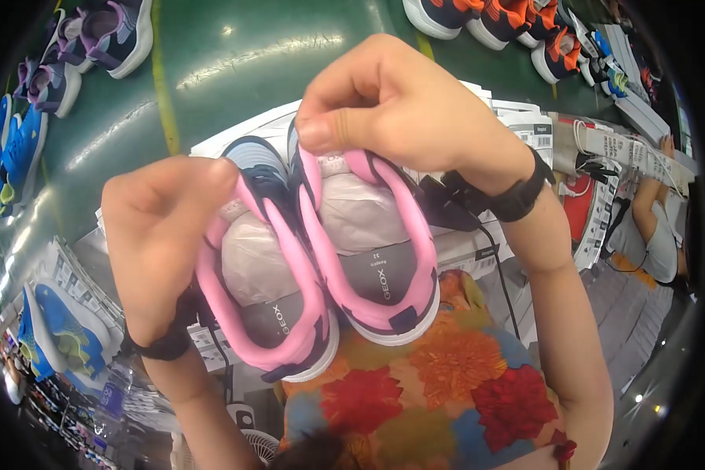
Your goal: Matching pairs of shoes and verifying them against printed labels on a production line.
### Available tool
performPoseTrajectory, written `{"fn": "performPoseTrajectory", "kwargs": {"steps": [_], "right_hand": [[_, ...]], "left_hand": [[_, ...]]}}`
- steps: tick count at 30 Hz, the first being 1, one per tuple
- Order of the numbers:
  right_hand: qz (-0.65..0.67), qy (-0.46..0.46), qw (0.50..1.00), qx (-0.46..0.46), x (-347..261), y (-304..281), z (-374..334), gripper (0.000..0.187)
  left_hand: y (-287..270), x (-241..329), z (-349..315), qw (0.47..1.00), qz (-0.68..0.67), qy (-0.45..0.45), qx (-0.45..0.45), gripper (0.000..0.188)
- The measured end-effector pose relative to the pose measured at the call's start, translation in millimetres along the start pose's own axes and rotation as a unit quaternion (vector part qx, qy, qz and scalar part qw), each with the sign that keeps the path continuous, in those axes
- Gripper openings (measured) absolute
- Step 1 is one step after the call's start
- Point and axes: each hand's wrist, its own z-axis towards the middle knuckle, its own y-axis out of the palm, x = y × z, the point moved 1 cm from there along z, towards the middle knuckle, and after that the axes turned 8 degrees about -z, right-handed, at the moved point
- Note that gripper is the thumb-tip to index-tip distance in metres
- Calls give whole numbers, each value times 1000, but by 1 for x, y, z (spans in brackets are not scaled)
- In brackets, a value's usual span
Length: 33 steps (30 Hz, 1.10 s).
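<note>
A pair of small navy sneakers with pink lining and white soles sits side by side in front of me, heels toward my body. My left hand (168, 227) is closed in a pinch at the tongue of the left sneaker (309, 301). Across from it, my right hand (399, 110) pinches the right sneaker (419, 227) near its tongue, thumb against forefinger. Crumpled white paper fills the front of each sneaker, one wad (254, 262) in the left and another wad (360, 211) in the right. Exactly what lies between the fingertips is hidden.
White boxes or labelled sheets (529, 125) lie under and behind the sneakers. A green conveyor belt (235, 47) runs beyond, carrying purple-navy shoes (117, 35) and orange shoes (497, 19). Blue shoes (66, 329) stand at left. A dark cable (500, 266) hangs beside my right arm; another person (646, 235) is at right.
</note>
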Motion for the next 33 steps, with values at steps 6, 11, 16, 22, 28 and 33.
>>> {"fn": "performPoseTrajectory", "kwargs": {"steps": [6, 11, 16, 22, 28, 33], "right_hand": [[-122, -266, 917, 271, 20, 36, -23, 7], [-228, -319, 890, 231, 64, 74, -90, 37], [-339, -177, 908, 173, 43, 68, -83, 57], [-317, -212, 903, 197, -22, 18, -86, 65], [-295, -238, 871, 312, -41, -3, -119, 60], [257, -182, 863, 395, -36, 11, -126, 63]], "left_hand": [[8, -12, -25, 948, 240, 199, 63, 7], [10, -55, -70, 831, 417, 359, -83, 50], [20, -37, -64, 922, 362, 128, -40, 71], [21, 40, -60, 917, 369, 151, -31, 62], [24, 73, -74, 889, 341, 304, 16, 60], [-37, 40, -109, 950, -77, 275, 127, 60]]}}
